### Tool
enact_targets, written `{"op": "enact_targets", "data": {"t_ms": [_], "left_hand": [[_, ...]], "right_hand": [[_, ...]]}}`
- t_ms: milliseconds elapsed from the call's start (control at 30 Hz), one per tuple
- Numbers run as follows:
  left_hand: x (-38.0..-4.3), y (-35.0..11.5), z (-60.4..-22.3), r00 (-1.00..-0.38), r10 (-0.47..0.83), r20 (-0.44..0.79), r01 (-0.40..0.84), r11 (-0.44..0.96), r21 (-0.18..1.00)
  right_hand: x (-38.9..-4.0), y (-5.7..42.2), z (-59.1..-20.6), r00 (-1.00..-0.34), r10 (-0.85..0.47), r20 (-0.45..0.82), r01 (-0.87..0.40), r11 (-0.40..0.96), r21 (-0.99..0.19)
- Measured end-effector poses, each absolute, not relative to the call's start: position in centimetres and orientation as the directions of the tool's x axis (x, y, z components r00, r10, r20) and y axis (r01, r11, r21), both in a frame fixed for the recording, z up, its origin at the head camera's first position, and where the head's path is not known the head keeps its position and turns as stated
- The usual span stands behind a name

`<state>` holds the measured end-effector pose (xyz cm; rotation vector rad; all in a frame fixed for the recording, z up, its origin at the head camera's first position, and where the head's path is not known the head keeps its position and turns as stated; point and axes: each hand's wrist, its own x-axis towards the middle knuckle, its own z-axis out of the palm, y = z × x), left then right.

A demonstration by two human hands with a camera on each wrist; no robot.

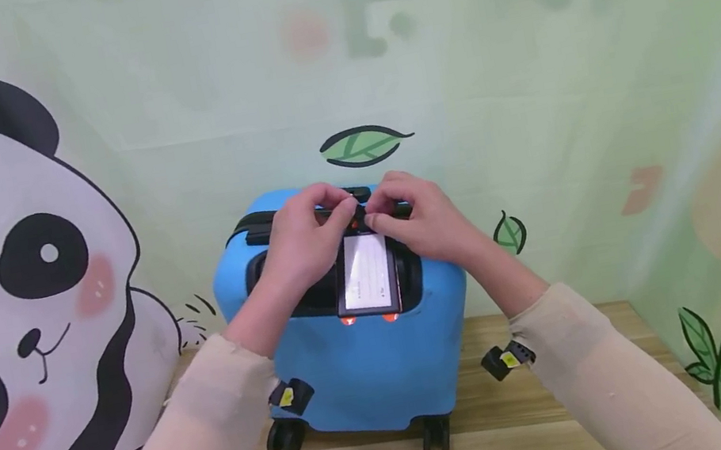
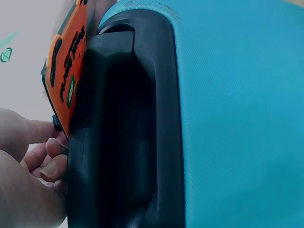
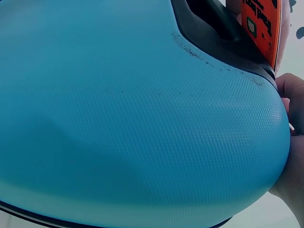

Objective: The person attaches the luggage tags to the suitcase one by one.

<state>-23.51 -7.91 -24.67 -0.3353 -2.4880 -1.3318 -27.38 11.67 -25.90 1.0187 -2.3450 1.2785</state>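
A small blue suitcase (image 1: pixel 359 378) stands upright on its wheels. Over its black handle (image 2: pixel 164 95) hangs a luggage tag (image 1: pixel 366 272), showing a white card in a dark frame in the head view. Its orange printed side (image 2: pixel 71 61) appears in the left wrist view and, partly cut off, in the right wrist view. At the tag's upper end, my left hand (image 1: pixel 308 238) pinches its dark strap between thumb and fingers. My right hand (image 1: pixel 420 216) pinches the strap from the other side, close to the left fingertips. The fingers hide most of the strap.
The suitcase rests on a wood-grain surface (image 1: pixel 511 423). Behind it hangs a pale green backdrop (image 1: pixel 198 85) printed with a panda, leaves and bamboo. Black wheels (image 1: pixel 435 434) show beneath the case.
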Motion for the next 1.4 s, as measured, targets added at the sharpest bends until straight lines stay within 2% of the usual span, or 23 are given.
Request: {"op": "enact_targets", "data": {"t_ms": [233, 667, 933, 1400], "left_hand": [[-23.6, -7.8, -25.0, -0.912, 0.066, 0.406, 0.370, 0.563, 0.739], [-23.8, -8.4, -25.5, -0.892, 0.066, 0.447, 0.415, 0.510, 0.753], [-23.9, -7.8, -25.9, -0.826, 0.064, 0.560, 0.493, 0.563, 0.663], [-23.7, -8.3, -25.7, -0.808, 0.060, 0.586, 0.510, 0.570, 0.644]], "right_hand": [[-27.5, 11.8, -26.0, -0.724, -0.437, 0.533, -0.684, 0.359, -0.634], [-27.4, 11.8, -26.1, -0.716, -0.439, 0.543, -0.693, 0.349, -0.631], [-27.5, 11.9, -26.2, -0.723, -0.433, 0.539, -0.686, 0.354, -0.636], [-27.6, 11.5, -25.9, -0.731, -0.430, 0.530, -0.677, 0.362, -0.641]]}}
